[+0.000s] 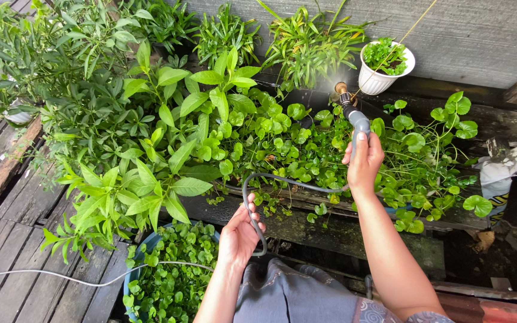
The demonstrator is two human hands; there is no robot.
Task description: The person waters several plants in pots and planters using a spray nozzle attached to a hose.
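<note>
The right hand (pixel 363 161) is raised and wrapped around a grey spray nozzle (pixel 354 116), thumb lying up along its back; the brass tip points away toward the plants, and a faint mist shows just beyond it. The left hand (pixel 239 234) sits lower and nearer the body, fingers curled loosely around one grey hose (pixel 282 181), which loops up from that hand and runs across to the nozzle. There are two hands, one nozzle and one hose. Below the left hand stands one blue tub (pixel 145 248) filled with small round-leaved plants, and a thin white cord (pixel 49 274) crosses its rim and trails off over the boards to the left. Beyond the hands lies a long bed of round-leaved creepers (pixel 414 149), with taller, pointed-leaf shrubs (pixel 151 149) crowding the left side. One white pot (pixel 381 75) of small greens stands at the back, near the nozzle's tip, with a row of spiky, grass-like plants (pixel 306 42) to its left. A crumpled white cloth (pixel 513 164) rests at the right edge. The ground is weathered grey wooden decking (pixel 7 251), damp and dark near the bed, and a grey plank wall (pixel 480 36) closes the back; this is outdoors in daylight.
</note>
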